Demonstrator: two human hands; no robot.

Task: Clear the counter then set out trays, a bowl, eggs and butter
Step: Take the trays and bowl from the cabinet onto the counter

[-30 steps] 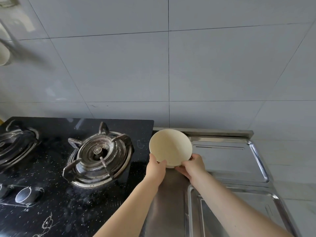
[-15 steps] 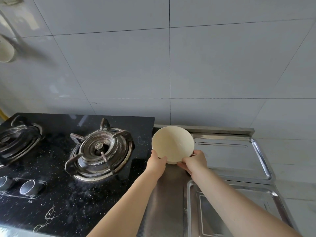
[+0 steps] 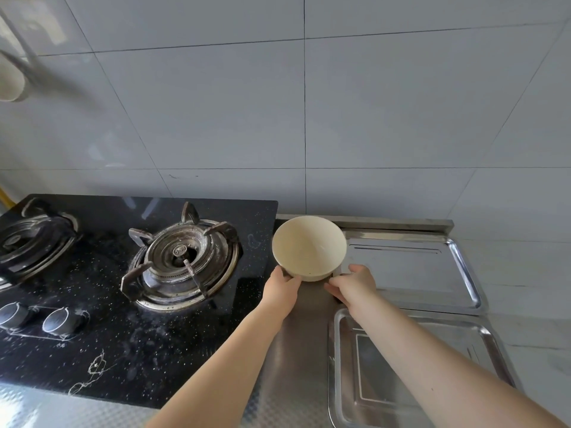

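A cream bowl [image 3: 309, 245] stands on the steel counter [image 3: 296, 350] between the stove and the far tray, near the back wall. My left hand [image 3: 282, 288] holds its lower left side. At the bowl's lower right side is my right hand [image 3: 353, 285], fingers curled at its base. Two empty steel trays lie to the right: a far tray [image 3: 411, 267] by the wall and a near tray [image 3: 417, 366] partly under my right forearm. No eggs or butter are in view.
A black gas stove [image 3: 123, 304] fills the left, with one burner [image 3: 182, 257] close to the bowl, another at the far left and two knobs [image 3: 58, 319] in front. White tiled wall behind. A pale object [image 3: 10, 81] hangs at the upper left.
The bowl has come down and back a little and now sits level on the counter; both hands stay at its base.
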